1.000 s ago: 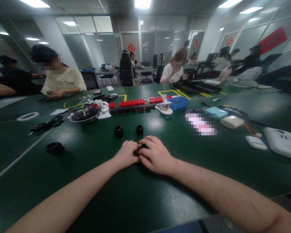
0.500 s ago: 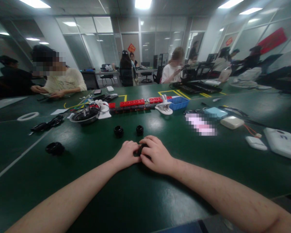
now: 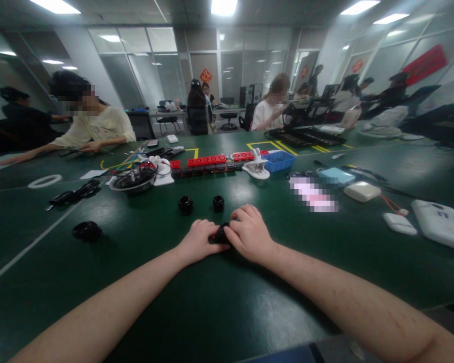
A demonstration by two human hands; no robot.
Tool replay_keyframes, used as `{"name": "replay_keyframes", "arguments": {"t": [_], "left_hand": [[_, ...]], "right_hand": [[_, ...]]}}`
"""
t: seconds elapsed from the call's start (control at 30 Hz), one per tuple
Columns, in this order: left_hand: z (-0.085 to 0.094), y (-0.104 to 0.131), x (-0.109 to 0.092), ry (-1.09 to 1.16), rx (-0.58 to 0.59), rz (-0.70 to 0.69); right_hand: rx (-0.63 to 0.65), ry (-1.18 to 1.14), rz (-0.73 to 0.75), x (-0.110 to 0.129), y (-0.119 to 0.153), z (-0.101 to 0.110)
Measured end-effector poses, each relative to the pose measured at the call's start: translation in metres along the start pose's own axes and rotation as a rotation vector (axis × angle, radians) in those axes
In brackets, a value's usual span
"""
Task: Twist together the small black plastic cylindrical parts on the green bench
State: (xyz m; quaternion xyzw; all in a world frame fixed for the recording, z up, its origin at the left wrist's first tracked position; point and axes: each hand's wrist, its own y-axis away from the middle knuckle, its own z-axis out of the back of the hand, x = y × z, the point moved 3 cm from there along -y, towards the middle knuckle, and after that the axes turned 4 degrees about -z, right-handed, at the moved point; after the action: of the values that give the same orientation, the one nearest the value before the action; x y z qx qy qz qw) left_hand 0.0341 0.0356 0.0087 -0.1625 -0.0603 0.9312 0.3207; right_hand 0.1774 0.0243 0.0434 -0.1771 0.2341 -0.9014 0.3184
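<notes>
Between my two hands is a small black round part (image 3: pixel 222 233), partly hidden by my fingers, low over the green table. My left hand (image 3: pixel 200 240) is closed on its left side, with the thumb along the near edge. From the right, my right hand (image 3: pixel 250 234) has its bent fingers and thumb closed on the same part. Just beyond my hands stand two similar black ring-like parts, one on the left (image 3: pixel 185 204) and a smaller one on the right (image 3: pixel 218 203). A wider black ring-like part (image 3: pixel 87 231) sits farther left.
Across the table (image 3: pixel 166 312) lie a metal bowl (image 3: pixel 133 186) of black cables, red blocks (image 3: pixel 207 160), a white clip stand (image 3: pixel 258 166) and a blue basket (image 3: pixel 279 161). White devices (image 3: pixel 441 222) are at the right. A co-worker (image 3: pixel 98 126) sits at the far left.
My right hand has shifted slightly right and turned, baring more of the black part. My left hand stays nearly in place. The co-worker at far left has stretched an arm out along the table.
</notes>
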Motion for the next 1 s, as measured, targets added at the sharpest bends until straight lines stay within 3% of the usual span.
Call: {"name": "replay_keyframes", "arguments": {"t": [0.57, 1.0], "left_hand": [[-0.0004, 0.0009, 0.0010, -0.020, 0.014, 0.010], [-0.0033, 0.0008, 0.0027, -0.040, 0.006, -0.004]], "right_hand": [[0.088, 0.146, -0.033, -0.0012, -0.0035, 0.0029], [0.143, 0.088, -0.005, 0.0063, -0.0006, -0.0013]]}}
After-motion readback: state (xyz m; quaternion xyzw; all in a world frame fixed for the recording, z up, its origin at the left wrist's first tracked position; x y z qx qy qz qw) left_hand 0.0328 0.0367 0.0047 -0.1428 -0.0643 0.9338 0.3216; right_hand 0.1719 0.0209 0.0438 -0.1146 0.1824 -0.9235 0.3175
